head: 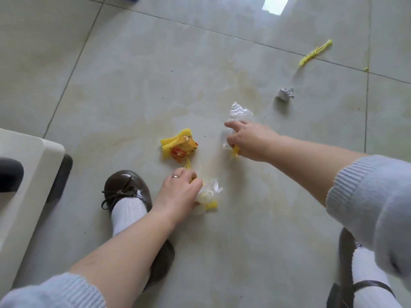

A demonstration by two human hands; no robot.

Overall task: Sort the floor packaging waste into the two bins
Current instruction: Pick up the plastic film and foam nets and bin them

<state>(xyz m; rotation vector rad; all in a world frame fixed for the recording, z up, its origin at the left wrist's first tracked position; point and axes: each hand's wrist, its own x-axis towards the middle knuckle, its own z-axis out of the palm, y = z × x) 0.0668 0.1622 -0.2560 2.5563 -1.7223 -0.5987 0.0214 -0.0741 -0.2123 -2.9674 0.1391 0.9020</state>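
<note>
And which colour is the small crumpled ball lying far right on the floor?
Silver, seen in the head view.

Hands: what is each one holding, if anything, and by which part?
The left hand grips a wad of clear and yellow wrapping at its left end. The right hand grips a clear plastic wrapper by its near, lower end.

Bin (26, 174) at left, net scrap (178, 146) between hands, foil ball (285, 94) far right, twisted strip (315, 53) beyond it

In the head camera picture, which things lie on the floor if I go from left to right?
White bin → brown shoe → yellow and orange wrapper pile → clear plastic held by the right hand → crumpled silver foil → twisted yellow strip.
</note>
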